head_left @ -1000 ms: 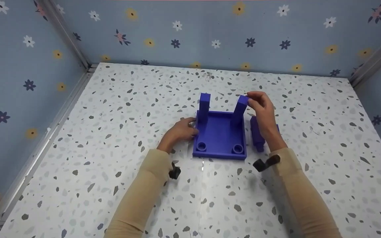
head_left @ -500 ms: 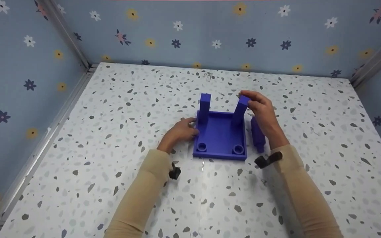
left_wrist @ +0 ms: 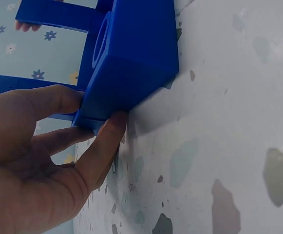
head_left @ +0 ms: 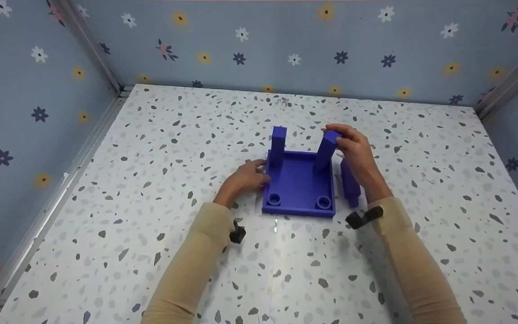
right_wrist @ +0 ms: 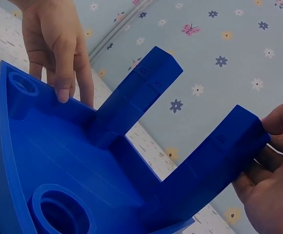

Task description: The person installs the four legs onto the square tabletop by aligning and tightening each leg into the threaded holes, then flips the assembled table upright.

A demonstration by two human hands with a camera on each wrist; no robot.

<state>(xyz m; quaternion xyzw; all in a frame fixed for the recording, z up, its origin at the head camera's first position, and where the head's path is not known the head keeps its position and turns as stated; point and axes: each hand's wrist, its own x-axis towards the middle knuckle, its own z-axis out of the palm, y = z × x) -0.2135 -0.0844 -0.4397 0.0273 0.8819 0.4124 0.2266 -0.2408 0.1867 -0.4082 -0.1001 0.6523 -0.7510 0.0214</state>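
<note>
A blue plastic toy tabletop (head_left: 299, 186) lies underside up, with two square legs standing at its far corners. Round sockets show at the near corners, the left one (head_left: 274, 199) and the right one (head_left: 324, 203). My left hand (head_left: 244, 177) pinches the tabletop's left rim, thumb over the edge and fingers along the outer side. With thumb and fingers, my right hand (head_left: 359, 155) grips the upper end of the far right leg (right_wrist: 214, 156), which leans slightly outward. The far left leg (right_wrist: 136, 92) stands untouched.
A loose blue leg (head_left: 350, 182) with a narrow peg end lies right of the tabletop, partly hidden by my right hand. The speckled table (head_left: 151, 270) meets flower-patterned walls (head_left: 259, 45) at the back and sides.
My right hand's fingers have slid left around the far side of the right leg's top. A bit of blue right of that wrist has gone out of sight. The left hand keeps still.
</note>
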